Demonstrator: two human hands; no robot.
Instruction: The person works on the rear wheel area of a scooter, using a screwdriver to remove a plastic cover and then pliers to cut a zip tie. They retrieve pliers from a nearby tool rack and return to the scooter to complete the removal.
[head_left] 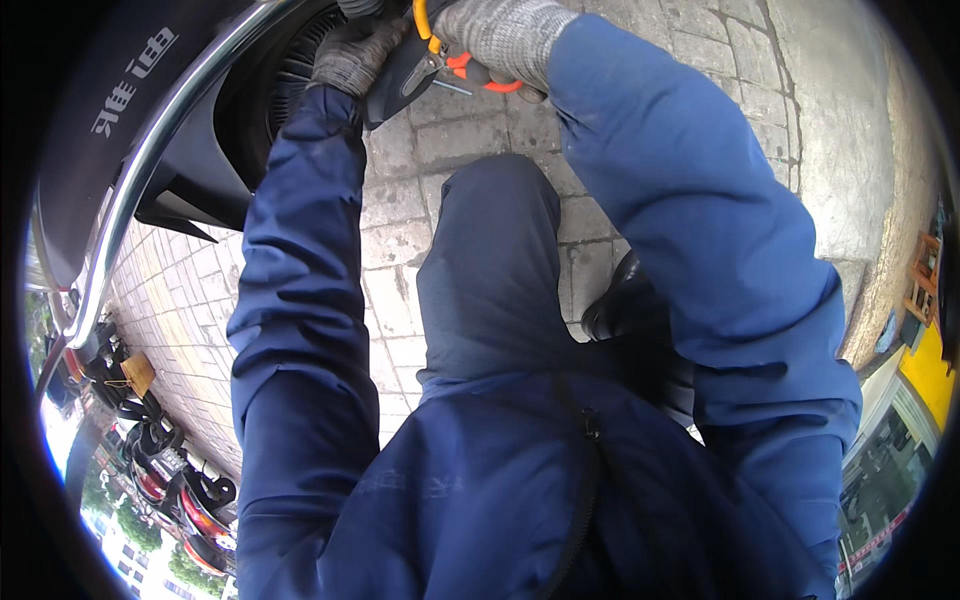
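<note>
Pliers (425, 72), w/ yellow and red-orange handles, are near the top edge, just left of and below the right grip (505, 38), above pale paving (460, 140). Metal head prob. stiff, fairly heavy for its size; handles look smooth, so maybe a bit slippery w/ gloves; not fragile. Best hold: both coloured handles, well back from the jaws. Long axis runs diagonally: jaws point down-left, handles spread up and to the right. Right grip, in a grey knit glove, is at the handles, but fingers are hidden; can't tell if clenched. Left grip (352, 58), also gloved, is beside a ribbed black tyre (288, 85); fingers out of sight, so hold unclear. Thin metal rod (453, 88) shows just below the pliers.
</note>
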